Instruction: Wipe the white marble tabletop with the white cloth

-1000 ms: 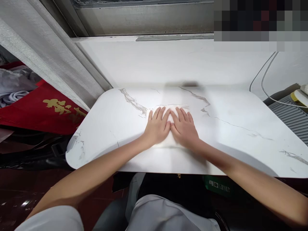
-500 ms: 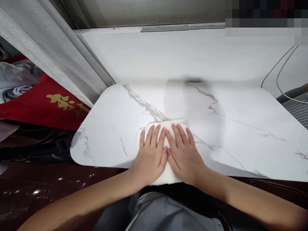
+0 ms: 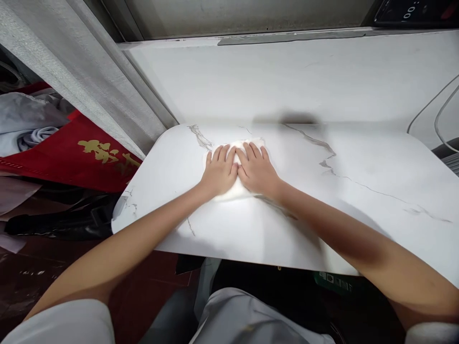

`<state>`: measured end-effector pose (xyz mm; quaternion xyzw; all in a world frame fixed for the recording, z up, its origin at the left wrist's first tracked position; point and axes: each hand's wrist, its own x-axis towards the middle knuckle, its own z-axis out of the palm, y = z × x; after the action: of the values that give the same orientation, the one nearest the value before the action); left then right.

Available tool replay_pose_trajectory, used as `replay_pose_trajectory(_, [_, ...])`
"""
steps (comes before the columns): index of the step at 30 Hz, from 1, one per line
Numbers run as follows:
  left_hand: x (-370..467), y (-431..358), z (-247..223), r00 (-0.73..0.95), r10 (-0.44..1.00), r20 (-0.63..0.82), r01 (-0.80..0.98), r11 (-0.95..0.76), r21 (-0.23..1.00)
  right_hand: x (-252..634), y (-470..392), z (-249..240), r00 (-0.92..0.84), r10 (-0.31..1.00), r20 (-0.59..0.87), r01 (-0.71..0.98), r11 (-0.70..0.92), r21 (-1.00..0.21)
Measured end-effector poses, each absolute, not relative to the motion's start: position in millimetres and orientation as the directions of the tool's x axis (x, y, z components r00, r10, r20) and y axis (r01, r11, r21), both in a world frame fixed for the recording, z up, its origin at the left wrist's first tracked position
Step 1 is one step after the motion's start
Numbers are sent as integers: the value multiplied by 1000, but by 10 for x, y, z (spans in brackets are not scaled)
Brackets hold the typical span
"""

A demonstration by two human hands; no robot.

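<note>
A white fluffy cloth point(image 3: 234, 192) lies flat on the white marble-patterned tabletop point(image 3: 362, 157), around the middle of its depth. Both palms press down on it side by side. My left hand point(image 3: 220, 173) rests on its left part with the fingers stretched out and pointing away from me. Over the right part lies my right hand point(image 3: 258, 172), also flat, its fingers a little apart. The two thumbs meet or nearly meet between the hands. Much of the cloth is hidden beneath them; its far and near edges show.
A white wall panel point(image 3: 251, 81) stands behind the tabletop. On the ledge above is a black phone point(image 3: 405, 13). Pale cables point(image 3: 432, 102) hang at the right. To the left are a grey post point(image 3: 103, 67), a red fabric piece point(image 3: 100, 162) with gold characters, and folded clothes point(image 3: 28, 114).
Both hands have slid the cloth forward across the tabletop, away from my body and slightly left. My arms are now stretched further out, and the view has shifted a little.
</note>
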<state>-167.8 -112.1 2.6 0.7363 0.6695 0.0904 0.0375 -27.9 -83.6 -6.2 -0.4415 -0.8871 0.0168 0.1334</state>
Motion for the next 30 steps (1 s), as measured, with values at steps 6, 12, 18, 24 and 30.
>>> replay_pose_trajectory(6, [-1889,-454,8,89,991,97,973,-108,205,-492,-212,-102,-550,802,234,790,590,-165])
replay_pose_trajectory(12, [-1977,-28,11,116,988,105,965,-137,222,-594,171,-108,-504,827,251,812,552,-189])
replay_pose_trajectory(18, [-2012,206,-6,131,982,137,959,-160,232,-646,356,-81,-461,857,231,842,505,-189])
replay_pose_trajectory(24, [-1960,117,33,94,989,117,967,-119,225,-619,316,-108,-463,842,276,830,521,-198])
replay_pose_trajectory(30, [-1948,-214,34,83,992,91,973,-100,209,-582,2,-87,-497,837,229,829,536,-159])
